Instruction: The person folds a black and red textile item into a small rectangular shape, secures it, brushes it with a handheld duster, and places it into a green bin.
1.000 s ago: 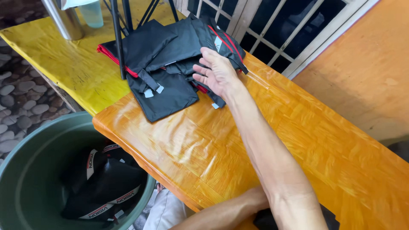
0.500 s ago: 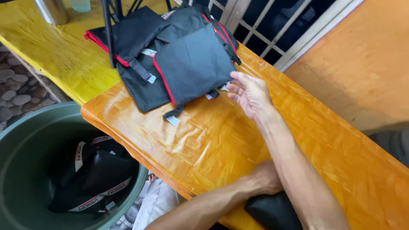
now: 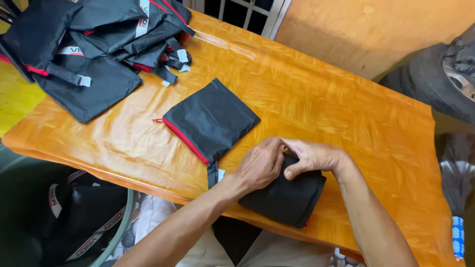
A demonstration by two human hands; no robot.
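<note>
A folded black cloth bundle [image 3: 289, 198] lies near the front edge of the glossy orange wooden table [image 3: 321, 99]. My left hand [image 3: 257, 165] and my right hand [image 3: 309, 157] both press on its top edge, fingers curled on the fabric. Just left of them lies a flat black pouch with red trim [image 3: 210, 118], its strap reaching toward my left hand. A pile of several similar black pouches [image 3: 94, 44] sits at the table's far left corner.
A dark green tub [image 3: 64, 217] holding black items stands below the table's left front. A tyre [image 3: 440, 84] leans at the right by an orange wall. A barred window [image 3: 242, 12] is behind the table. A yellow table [image 3: 15, 99] adjoins at left.
The view swung right. One black pouch came off the pile and now lies mid-table. My right hand left the pile; both hands now rest on the black bundle, raised onto the table.
</note>
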